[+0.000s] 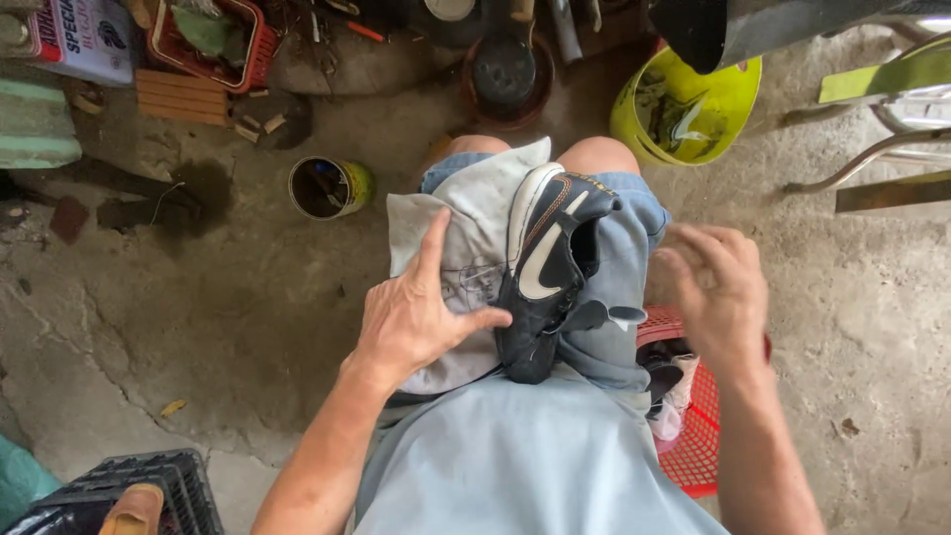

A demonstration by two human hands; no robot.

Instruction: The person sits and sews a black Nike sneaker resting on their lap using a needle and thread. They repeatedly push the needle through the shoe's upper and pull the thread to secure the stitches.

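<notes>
A black sports shoe (547,269) with white side markings lies on its side across my lap, toe pointing away from me. A grey cloth (466,228) is spread over my left thigh under it. My left hand (416,312) rests flat on the cloth, fingers apart, its thumb touching the shoe's heel side. To the right of my lap my right hand (718,287) hovers with its fingers spread, blurred, holding nothing, above a red plastic basket (698,446).
A small open tin (327,186) stands on the cracked concrete floor ahead left. A yellow-green bucket (684,109) sits ahead right. Tools and a red tray (213,40) clutter the far edge. A black crate (134,495) is at the near left; metal chair legs (872,159) at right.
</notes>
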